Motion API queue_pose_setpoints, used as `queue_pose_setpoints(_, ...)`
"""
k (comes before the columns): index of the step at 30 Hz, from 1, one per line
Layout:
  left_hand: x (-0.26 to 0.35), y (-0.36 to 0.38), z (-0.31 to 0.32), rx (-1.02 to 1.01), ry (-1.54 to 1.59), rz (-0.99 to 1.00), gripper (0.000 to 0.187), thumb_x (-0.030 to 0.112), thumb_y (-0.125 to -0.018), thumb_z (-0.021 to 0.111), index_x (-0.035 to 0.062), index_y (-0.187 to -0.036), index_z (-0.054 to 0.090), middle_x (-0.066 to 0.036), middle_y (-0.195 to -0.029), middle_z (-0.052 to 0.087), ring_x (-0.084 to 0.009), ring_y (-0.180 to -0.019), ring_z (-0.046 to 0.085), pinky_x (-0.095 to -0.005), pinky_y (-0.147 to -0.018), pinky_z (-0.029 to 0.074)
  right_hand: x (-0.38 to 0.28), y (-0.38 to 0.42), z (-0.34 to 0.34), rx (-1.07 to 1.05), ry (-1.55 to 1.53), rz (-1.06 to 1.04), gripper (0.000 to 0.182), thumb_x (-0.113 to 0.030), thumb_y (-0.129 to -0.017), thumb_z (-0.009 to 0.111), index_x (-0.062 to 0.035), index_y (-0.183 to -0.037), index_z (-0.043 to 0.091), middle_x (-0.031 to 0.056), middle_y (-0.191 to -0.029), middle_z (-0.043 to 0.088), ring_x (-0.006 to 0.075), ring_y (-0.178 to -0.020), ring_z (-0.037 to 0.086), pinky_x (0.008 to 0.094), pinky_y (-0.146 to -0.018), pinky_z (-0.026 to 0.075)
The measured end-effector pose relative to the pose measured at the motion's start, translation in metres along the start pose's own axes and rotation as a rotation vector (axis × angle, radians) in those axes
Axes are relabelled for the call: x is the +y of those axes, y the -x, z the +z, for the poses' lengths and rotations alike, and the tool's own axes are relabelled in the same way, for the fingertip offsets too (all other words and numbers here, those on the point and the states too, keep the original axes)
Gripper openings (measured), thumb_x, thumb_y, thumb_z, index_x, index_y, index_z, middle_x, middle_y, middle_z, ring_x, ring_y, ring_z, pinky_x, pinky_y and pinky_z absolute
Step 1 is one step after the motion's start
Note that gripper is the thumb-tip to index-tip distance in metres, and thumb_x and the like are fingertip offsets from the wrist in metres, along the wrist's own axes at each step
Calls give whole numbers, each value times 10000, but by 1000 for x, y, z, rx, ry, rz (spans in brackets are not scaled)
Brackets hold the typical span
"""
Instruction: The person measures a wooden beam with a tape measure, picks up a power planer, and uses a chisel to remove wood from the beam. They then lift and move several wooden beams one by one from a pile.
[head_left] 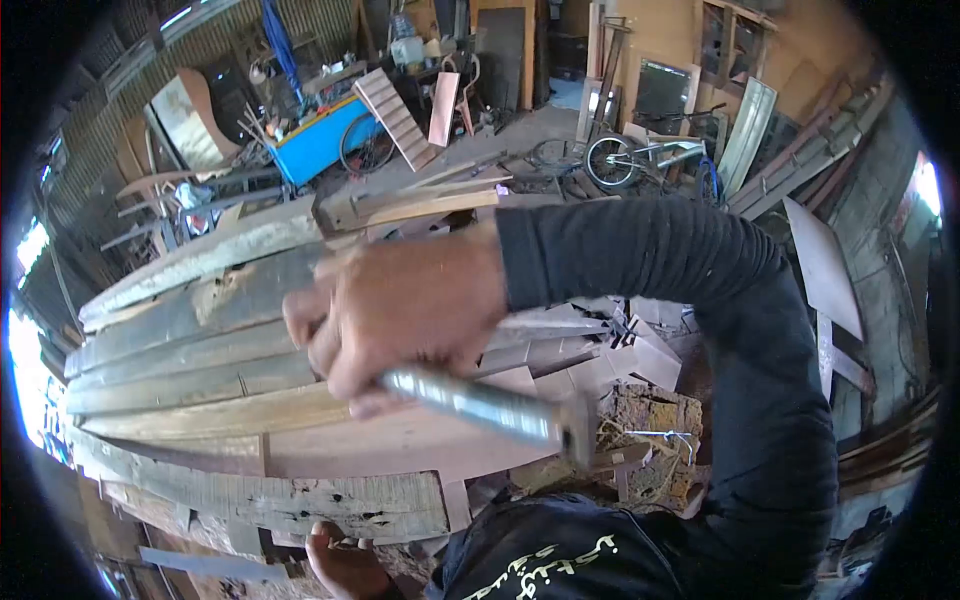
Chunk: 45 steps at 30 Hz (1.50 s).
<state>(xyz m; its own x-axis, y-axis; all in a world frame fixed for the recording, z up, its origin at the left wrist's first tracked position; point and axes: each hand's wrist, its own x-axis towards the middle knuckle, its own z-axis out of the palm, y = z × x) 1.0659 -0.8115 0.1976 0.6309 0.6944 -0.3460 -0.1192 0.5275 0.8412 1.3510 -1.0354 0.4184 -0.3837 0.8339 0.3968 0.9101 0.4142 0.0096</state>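
My right hand (405,310) is raised in front of the camera, its fingers wrapped round the shiny metal handle of a hammer (480,405). The hammer's dark, blurred head (577,430) points right, towards my body. Low in the view, my left hand (345,565) is at the near edge of a rough, weathered plank (340,505) with dark holes in it. Its fingers are drawn together over that edge, and whatever they hold is too small to make out. Beyond this plank lie several long boards (200,355), side by side, partly behind my right hand.
Wood offcuts (645,355) lie right of the boards, near a brown crumbly patch (660,410). Farther back are a bicycle (640,160), a blue cart (322,140) and a slatted wooden panel (395,118). Long timbers (820,150) lean along the right wall.
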Motion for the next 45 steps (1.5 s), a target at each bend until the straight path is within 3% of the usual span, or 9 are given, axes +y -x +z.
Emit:
queue_pose_setpoints(7, -8, -4, 7, 8, -16, 8, 358, 463, -833, 707, 173, -1028, 630, -47, -1128, 591, -291, -1108, 556, -469, -943, 437, -31, 60, -55, 369, 139, -47, 262, -248, -922, 624, -110, -699, 625, 6, -644, 620, 195, -751, 620, 422, -831, 505)
queue_pose_setpoints(15, -38, -47, 26, 24, 35, -112, 195, 343, -858, 665, 158, -905, 630, 19, -795, 584, -190, -737, 560, -378, -655, 476, -152, 246, -201, 90, 266, 288, 249, -231, -1025, 472, -21, -985, 601, 246, -1262, 589, 423, -1297, 485, 631, -972, 501)
queue_pose_setpoints(17, -45, -60, 18, -14, 57, -117, 163, 295, -848, 651, 141, -893, 621, 1, -838, 627, -191, -715, 587, -366, -648, 501, -188, 220, -168, 646, -22, 452, 284, -234, -1029, 454, 19, -1052, 582, 241, -1246, 591, 393, -1280, 501, 586, -1107, 429)
queue_pose_setpoints(21, -46, -57, 25, 55, 140, -218, 171, 276, -846, 647, 130, -933, 626, -15, -870, 647, -208, -747, 625, -364, -675, 532, -201, 284, -219, 1014, -581, 318, 292, -197, -1038, 432, 42, -1103, 587, 207, -1234, 600, 373, -1304, 503, 548, -1199, 338)
queue_pose_setpoints(23, -61, -69, 13, -18, 126, -240, 199, 274, -870, 666, 125, -995, 627, -27, -919, 666, -218, -812, 660, -386, -730, 560, -169, 262, -226, 1869, 491, 546, 326, -153, -1042, 419, 75, -1199, 590, 191, -1307, 602, 336, -1323, 525, 509, -1167, 396)
queue_pose_setpoints(28, -67, -70, 17, 135, -23, -158, 394, 422, -919, 694, 147, -1191, 617, 2, -1096, 681, -205, -973, 661, -411, -839, 527, -144, 406, -345, 1784, 429, 708, 348, -127, -1044, 467, 43, -1317, 599, 174, -1337, 633, 303, -1243, 602, 464, -1086, 490)
queue_pose_setpoints(38, -68, -77, 21, 75, 110, -115, 239, 174, -915, 706, 83, -1110, 602, -56, -981, 653, -246, -864, 671, -440, -740, 591, 58, 428, -375, 1845, 8, 833, 338, -266, -1073, 555, -90, -1357, 608, 37, -1223, 672, 121, -951, 591, 268, -820, 487)
queue_pose_setpoints(40, -68, -78, 12, 30, 85, -239, 258, 270, -949, 665, 103, -1145, 641, -65, -1031, 692, -273, -997, 665, -490, -840, 567, 105, 394, -350, 1860, -147, 955, 508, -559, -930, 694, -253, -1328, 613, -2, -880, 585, 106, -695, 517, 235, -545, 388)
queue_pose_setpoints(45, -78, -83, 9, 32, 197, -115, 216, 99, -899, 711, 80, -1084, 602, -38, -912, 651, -211, -767, 659, -423, -641, 580, 209, 331, -291, 1340, -268, 1178, 761, -878, -747, 636, -152, -965, 564, -55, -748, 475, 36, -517, 351, 196, -462, 254)
